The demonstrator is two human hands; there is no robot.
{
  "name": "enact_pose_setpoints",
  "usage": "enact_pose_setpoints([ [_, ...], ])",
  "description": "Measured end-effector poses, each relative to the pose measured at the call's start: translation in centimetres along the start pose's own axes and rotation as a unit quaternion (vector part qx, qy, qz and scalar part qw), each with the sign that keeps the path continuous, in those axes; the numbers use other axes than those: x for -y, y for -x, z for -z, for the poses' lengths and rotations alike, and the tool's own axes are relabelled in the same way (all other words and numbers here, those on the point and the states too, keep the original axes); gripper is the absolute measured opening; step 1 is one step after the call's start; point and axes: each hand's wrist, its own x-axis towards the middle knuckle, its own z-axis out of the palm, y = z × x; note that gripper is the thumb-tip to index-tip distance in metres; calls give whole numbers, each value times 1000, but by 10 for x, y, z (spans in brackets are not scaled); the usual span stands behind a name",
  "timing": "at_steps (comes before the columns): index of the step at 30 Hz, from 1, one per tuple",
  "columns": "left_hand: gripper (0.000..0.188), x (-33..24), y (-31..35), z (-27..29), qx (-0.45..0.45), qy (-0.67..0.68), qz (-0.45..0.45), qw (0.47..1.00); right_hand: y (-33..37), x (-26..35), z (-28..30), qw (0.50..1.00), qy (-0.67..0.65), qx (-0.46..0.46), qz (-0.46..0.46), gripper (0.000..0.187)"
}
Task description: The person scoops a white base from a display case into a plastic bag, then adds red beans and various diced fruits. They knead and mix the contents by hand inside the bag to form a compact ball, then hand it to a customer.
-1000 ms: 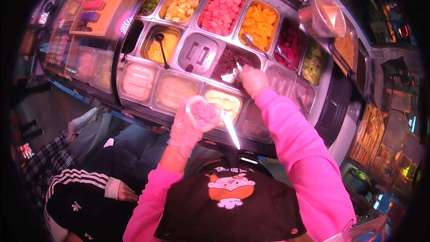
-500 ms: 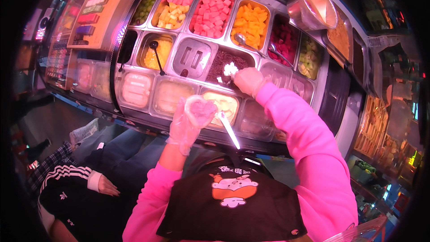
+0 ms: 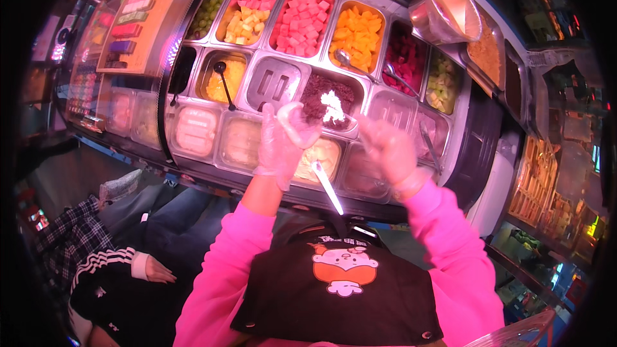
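Note:
My gloved left hand (image 3: 277,144) is curled round a thin, pale, cup-shaped wrapper (image 3: 295,127), which looks soft like dough. It is held over the front edge of a steel pan of dark purple-brown filling (image 3: 313,93). A bright white lump (image 3: 332,106) lies on that filling; its kind is unclear. My gloved right hand (image 3: 391,153) is just right of this pan, its fingers smeared by motion. Below my left hand, a white-handled utensil (image 3: 328,186) leans out of a pan of pale yellow cream (image 3: 319,154).
Steel pans of pink cubes (image 3: 303,22), orange fruit pieces (image 3: 357,33) and dark red cubes (image 3: 405,58) line the back. A black-handled spoon (image 3: 222,77) stands in a yellow-filled pan. Lidded pans sit along the front. Another person's hand (image 3: 157,270) rests at lower left.
My right hand has left the dark filling and moved down and to the right. My left hand has risen to the right with the wrapper, which has tilted. The white lump looks more spread.

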Motion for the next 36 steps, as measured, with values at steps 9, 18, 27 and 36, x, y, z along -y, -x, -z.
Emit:
enact_pose_setpoints([
  [9,24,24,-9,-21,-3,-189,-99,977,33,64,-28,991,40,-119,51,57],
  [18,21,18,-10,-13,-140,-83,-44,986,43,42,10,987,35,-16,154,60],
  [27,28,-7,3,4,3,-30,37,999,51,57,1,980,-15,-59,188,59],
  [36,36,-14,37,-9,-30,-69,-6,997,57,39,-2,978,-158,-99,94,54],
])
